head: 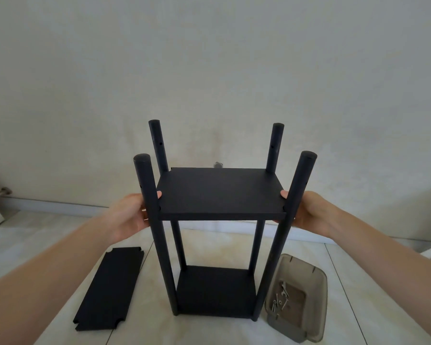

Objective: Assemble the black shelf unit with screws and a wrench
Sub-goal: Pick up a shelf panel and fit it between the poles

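**Both hands at the middle shelf board of the black unit**

The black shelf unit point(215, 245) stood upright on the tiled floor point(60, 227), four round posts rising from a bottom board point(215, 292) near the floor. A second shelf board point(220, 192) sat partway up, level between the posts, with the post tops sticking up well above it.

The left hand point(128, 215) was at the left side of that board, beside the near left post point(151, 220). Its thumb lay on the board's top edge, and the other fingers went under or behind the post, out of sight, so the hand seemed to pinch the board from the side. The right hand point(311, 211) mirrored it at the right side, beside the near right post point(288, 220): thumb tip on the board's top, the remaining fingers hidden behind the post and below the board.

Below and to the left of the left hand, a loose black board point(110, 287) with notched corners lay flat on the floor, apart from the unit. Below the right hand, just beside the unit's near right foot, a translucent grey plastic tray point(319, 319) rested on the floor. Inside it lay a few silver screws point(275, 303) and a small flat wrench point(284, 290).

A pale wall point(209, 70) stood behind the unit.
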